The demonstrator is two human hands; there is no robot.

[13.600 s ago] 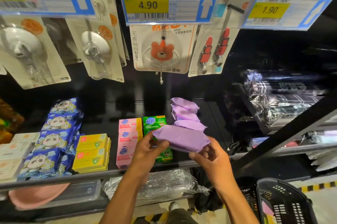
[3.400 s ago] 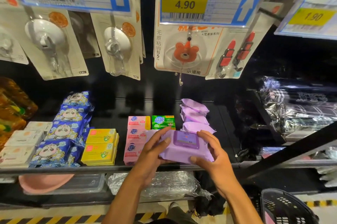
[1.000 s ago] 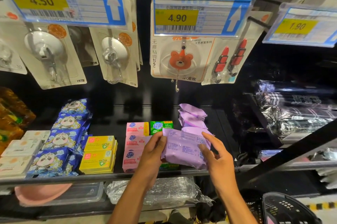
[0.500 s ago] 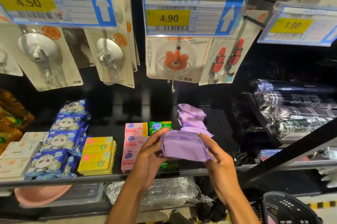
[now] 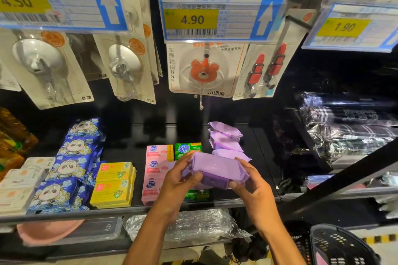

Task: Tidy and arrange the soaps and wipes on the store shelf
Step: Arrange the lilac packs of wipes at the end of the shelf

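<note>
Both hands hold one purple wipes pack above the front of the black shelf. My left hand grips its left end, thumb underneath. My right hand grips its right end. Behind it lies a row of purple wipes packs running toward the back. Left of that row are green soap boxes, partly hidden by my left hand, then pink soap boxes, yellow soap boxes, blue panda wipes packs and white soap boxes.
Carded hooks hang above the shelf under price tags. Dark wrapped goods fill the shelf at right. A black basket stands at the lower right. A pink basin and clear wrapped items sit on the lower shelf.
The purple pack was turned over several times in my hands. Since half a second ago it has tilted a little, with its long edge toward me, and sits slightly lower.
</note>
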